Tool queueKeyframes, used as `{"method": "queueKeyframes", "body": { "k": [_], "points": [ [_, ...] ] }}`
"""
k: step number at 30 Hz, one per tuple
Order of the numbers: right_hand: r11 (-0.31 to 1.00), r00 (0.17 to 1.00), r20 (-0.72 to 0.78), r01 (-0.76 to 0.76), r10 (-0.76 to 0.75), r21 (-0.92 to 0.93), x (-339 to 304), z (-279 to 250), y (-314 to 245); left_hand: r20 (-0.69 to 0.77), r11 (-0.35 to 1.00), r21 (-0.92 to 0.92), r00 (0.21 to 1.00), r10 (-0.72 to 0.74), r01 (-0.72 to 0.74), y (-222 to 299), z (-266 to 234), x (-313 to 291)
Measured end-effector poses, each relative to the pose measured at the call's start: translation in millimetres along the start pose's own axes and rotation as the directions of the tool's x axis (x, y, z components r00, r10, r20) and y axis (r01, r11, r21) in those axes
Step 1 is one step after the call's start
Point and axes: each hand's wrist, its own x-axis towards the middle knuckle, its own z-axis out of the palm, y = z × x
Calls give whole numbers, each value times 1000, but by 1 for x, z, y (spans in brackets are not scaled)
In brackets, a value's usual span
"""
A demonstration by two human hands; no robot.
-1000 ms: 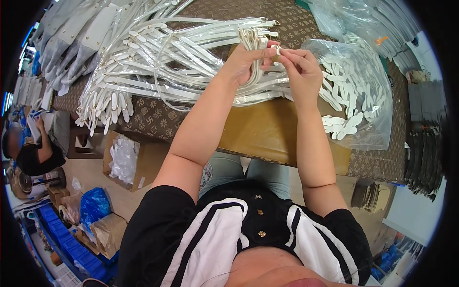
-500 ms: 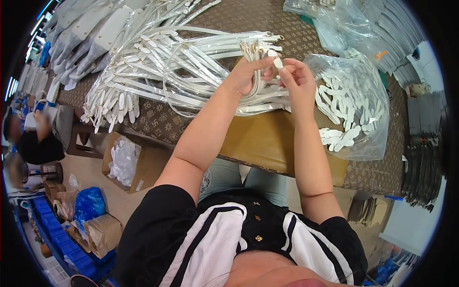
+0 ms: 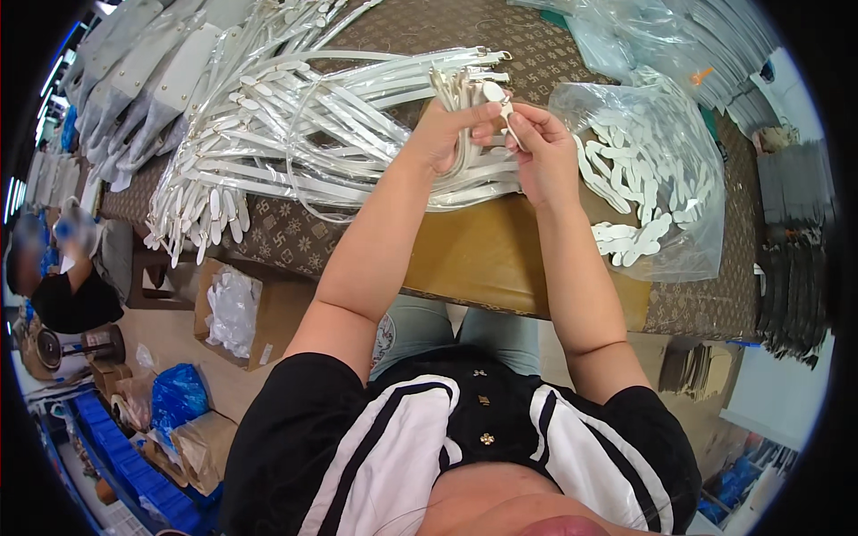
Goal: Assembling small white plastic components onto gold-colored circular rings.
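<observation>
My left hand [image 3: 438, 134] is closed round a folded bundle of narrow white straps [image 3: 462, 159], their ends standing up above my fingers. Against the bundle's right side, a white tab [image 3: 493, 92] with a rounded end shows at my left thumb tip. Its lower part runs down to my right hand [image 3: 547, 156], whose thumb and fingers pinch it. My fingers hide how the tab joins the strap. Beyond and left of my hands lie many more white straps [image 3: 357, 134] with small metal fittings, some wrapped in clear plastic.
To the right, a clear plastic bag [image 3: 702, 265] holds many loose white tabs [image 3: 636, 165]. A tan board [image 3: 487, 255] lies at the near table edge. White bag pieces [image 3: 152, 80] are heaped far left. Below stands a cardboard box [image 3: 268, 313]; another person [image 3: 76, 286] sits at left.
The tab between my hands has turned, its rounded end now pointing up beside the bundle. My right fingers have drawn in closer below it. The whole view has shifted slightly.
</observation>
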Motion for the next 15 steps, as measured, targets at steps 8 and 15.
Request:
{"method": "queueKeyframes", "body": {
  "k": [8,15],
  "points": [
    [997,994,-102,-43,37,-59,3,-10,1,-86,994,82,993,84,-77,-9,12,-4],
    [968,999,45,6,5,-252,4,-28,-23,-29,980,85,982,184,-181,-6,13,-4]
  ]
}}
